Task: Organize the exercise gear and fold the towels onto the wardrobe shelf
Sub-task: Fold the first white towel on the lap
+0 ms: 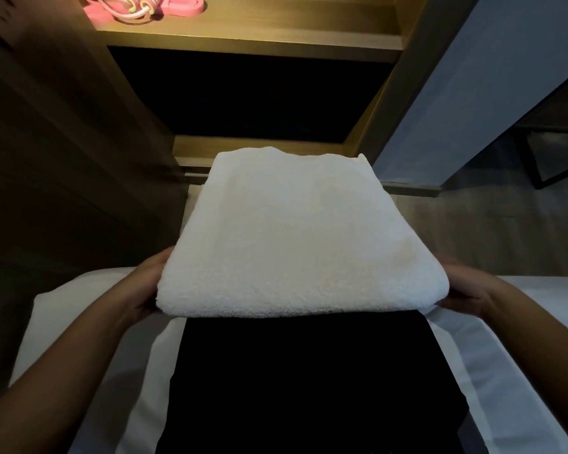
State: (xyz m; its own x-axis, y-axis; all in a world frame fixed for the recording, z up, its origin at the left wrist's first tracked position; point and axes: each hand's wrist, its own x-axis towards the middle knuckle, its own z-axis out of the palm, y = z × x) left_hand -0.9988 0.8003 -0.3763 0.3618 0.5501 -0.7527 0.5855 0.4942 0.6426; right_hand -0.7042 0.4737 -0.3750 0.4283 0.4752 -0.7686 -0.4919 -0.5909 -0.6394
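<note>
One towel (292, 237), between left hand (146, 283), right hand (466, 288)

Folded towel (295, 237) btwn 2 hands

Both bare forearms reach forward; left hand (146, 283) and right hand (464, 288) grip a towel's (292, 240) opposite sides, fingers hidden beneath.

A thick white terry towel (295, 231), folded into a flat rectangle, is held level before the lit wooden wardrobe shelf (276, 22), where pink resistance bands (191, 4) and a cream-handled jump rope (130, 15) lie
</note>
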